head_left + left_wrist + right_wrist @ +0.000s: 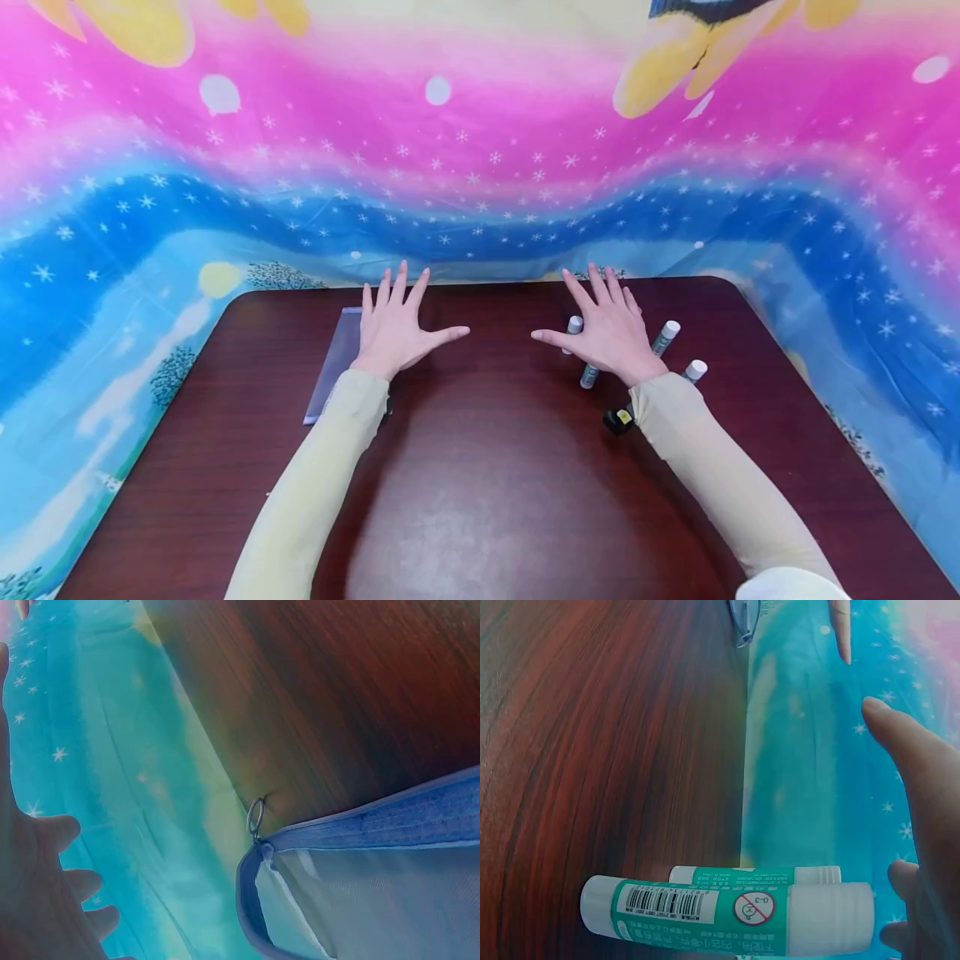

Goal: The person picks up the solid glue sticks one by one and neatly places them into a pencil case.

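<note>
My left hand (393, 333) is held out with its fingers and thumb spread, gripping nothing. It overlaps a see-through pouch (334, 367) in the head view. In the left wrist view the mesh pouch (390, 900) has a blue zipper edge and a ring-shaped zipper pull (256, 818). My right hand (611, 333) is likewise spread and holds nothing, above several upright glue sticks (666, 337) with white caps. The right wrist view brings one glue stick (731, 915) close, its green label showing a barcode. Another glue stick (727, 874) is partly hidden behind it.
The dark wood-grain table (480, 467) has rounded far corners. A patterned cloth (480, 167) in pink and blue hangs behind it and along both sides. A small black device (618, 419) with a yellow mark sits at the right wrist.
</note>
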The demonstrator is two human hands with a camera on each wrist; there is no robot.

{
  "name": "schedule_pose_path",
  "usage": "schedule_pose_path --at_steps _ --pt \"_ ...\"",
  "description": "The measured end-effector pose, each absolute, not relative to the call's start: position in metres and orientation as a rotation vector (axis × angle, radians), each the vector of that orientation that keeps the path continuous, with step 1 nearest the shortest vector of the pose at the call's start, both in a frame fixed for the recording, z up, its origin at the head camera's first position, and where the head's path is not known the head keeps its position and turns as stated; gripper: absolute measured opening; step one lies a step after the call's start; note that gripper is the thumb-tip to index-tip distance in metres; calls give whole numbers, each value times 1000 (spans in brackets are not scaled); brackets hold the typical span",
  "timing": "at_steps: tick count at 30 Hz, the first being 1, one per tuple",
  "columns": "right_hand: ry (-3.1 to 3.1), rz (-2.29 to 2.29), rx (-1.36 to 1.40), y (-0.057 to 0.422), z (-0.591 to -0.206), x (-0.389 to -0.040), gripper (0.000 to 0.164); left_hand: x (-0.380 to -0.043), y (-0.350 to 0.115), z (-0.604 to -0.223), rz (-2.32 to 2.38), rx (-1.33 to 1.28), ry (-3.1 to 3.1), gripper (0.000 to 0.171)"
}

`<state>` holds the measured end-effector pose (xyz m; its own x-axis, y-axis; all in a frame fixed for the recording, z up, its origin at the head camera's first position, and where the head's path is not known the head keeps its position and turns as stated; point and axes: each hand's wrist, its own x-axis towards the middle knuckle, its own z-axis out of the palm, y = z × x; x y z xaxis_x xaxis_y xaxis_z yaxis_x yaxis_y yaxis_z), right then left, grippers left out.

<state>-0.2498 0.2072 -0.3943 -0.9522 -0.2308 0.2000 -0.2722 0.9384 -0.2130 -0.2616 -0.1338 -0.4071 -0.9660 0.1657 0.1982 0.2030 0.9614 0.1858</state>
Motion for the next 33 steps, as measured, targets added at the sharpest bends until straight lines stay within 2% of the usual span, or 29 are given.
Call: schedule_pose_path --at_steps 10,33 --pt "-2866 474 373 209 -393 -239 110 -251 -142 -403 -438 -241 -2933 117" --pt "-2764 694 378 231 -395 -203 92 -227 -174 -405 -677 -196 -2836 105"
